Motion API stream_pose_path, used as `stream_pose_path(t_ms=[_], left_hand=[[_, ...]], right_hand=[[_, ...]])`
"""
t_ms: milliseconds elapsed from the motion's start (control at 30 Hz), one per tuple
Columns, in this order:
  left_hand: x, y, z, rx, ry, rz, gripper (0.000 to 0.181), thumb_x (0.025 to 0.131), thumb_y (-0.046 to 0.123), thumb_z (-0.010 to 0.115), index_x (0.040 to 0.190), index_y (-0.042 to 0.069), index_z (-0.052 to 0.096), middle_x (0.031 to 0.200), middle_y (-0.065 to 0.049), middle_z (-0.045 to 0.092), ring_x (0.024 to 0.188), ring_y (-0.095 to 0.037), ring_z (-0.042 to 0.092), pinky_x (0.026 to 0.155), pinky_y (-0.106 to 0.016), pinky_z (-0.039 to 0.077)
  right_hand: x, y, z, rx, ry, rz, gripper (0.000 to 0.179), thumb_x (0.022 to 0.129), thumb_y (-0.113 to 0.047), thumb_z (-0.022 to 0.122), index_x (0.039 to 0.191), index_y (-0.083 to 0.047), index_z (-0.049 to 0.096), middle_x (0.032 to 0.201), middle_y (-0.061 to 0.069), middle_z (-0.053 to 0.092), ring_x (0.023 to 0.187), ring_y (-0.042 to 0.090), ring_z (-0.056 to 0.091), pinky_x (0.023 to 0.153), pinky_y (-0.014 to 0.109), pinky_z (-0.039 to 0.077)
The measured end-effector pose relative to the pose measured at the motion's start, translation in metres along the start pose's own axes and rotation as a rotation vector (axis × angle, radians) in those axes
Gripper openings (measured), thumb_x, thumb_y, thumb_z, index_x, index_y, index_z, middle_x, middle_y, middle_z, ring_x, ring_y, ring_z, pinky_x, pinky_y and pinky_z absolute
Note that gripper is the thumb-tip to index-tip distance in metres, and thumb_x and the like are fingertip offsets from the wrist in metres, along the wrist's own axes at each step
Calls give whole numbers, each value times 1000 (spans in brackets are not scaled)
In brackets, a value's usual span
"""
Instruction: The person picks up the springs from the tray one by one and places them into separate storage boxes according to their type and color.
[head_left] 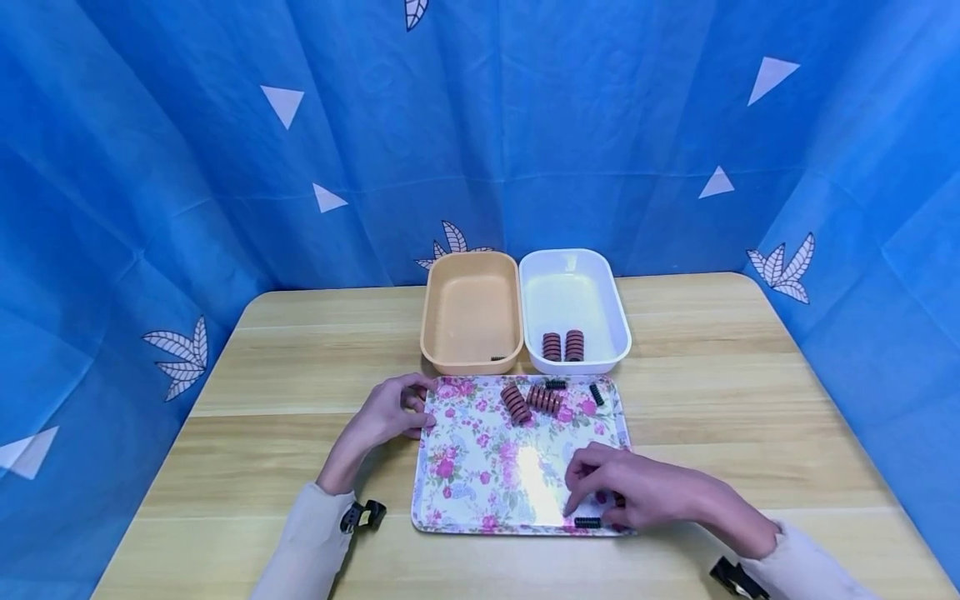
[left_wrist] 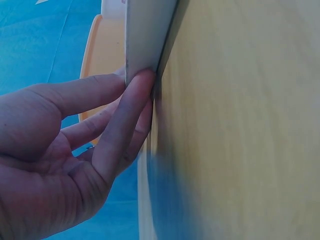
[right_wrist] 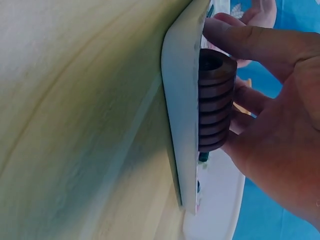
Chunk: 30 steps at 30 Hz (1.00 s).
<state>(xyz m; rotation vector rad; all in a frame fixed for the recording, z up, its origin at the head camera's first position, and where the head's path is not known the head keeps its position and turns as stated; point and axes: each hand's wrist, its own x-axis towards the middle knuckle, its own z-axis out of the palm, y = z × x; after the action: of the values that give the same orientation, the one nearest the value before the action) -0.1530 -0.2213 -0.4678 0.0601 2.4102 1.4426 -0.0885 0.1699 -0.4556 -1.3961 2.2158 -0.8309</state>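
A floral tray [head_left: 465, 450] lies on the table. My left hand [head_left: 393, 410] pinches its left rim, the tray wall [left_wrist: 147, 40] between thumb and fingers. Over the near right corner, my right hand [head_left: 637, 487] reaches down with thumb and forefinger apart, on either side of a small black spring [head_left: 587, 522]. Beneath that palm lies a thick brown spring [right_wrist: 216, 102], mostly hidden in the head view. Two more brown springs [head_left: 515, 403] [head_left: 543, 399] lie at the tray's far side, near two small black springs [head_left: 556, 385] [head_left: 596, 394].
Behind the tray stand two bins side by side. The beige bin [head_left: 471, 304] contains a small black spring [head_left: 498, 358]; the white bin [head_left: 573, 287] contains two brown springs [head_left: 574, 345]. A blue curtain [head_left: 495, 125] surrounds the wooden table [head_left: 720, 375].
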Motion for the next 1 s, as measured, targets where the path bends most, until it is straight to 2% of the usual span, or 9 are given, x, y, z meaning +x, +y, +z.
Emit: stream_pose_path(t_ms=[233, 533, 767, 1000], left_hand=[[-1, 1, 1, -3, -2, -10, 48, 80, -10, 81, 125, 3, 67, 97, -17, 60, 78, -23, 62, 61, -37, 67], [0, 0, 1, -9, 2, -20, 47, 81, -10, 80, 124, 4, 67, 96, -17, 60, 77, -23, 63, 61, -38, 67], [0, 1, 2, -21, -4, -17, 46, 82, -11, 79, 124, 2, 67, 96, -17, 61, 75, -22, 64, 62, -38, 67], [0, 0, 2, -24, 1, -17, 48, 81, -11, 80, 125, 3, 67, 97, -17, 61, 75, -23, 64, 61, -37, 67]], right_hand=[[1, -1, 5, -98, 30, -25, 51, 78, 4, 77, 112, -34, 78, 112, -13, 54, 103, 5, 47, 86, 19, 51], [2, -2, 6, -133, 61, -32, 47, 75, 1, 78, 107, -33, 78, 109, -14, 53, 99, 4, 46, 82, 18, 49], [3, 1, 8, -110, 49, -7, 41, 80, -2, 79, 108, -31, 74, 111, -11, 55, 96, 4, 47, 77, 15, 49], [3, 2, 7, -28, 69, 7, 31, 87, -5, 78, 112, -23, 73, 112, -11, 60, 101, 7, 56, 84, 22, 55]])
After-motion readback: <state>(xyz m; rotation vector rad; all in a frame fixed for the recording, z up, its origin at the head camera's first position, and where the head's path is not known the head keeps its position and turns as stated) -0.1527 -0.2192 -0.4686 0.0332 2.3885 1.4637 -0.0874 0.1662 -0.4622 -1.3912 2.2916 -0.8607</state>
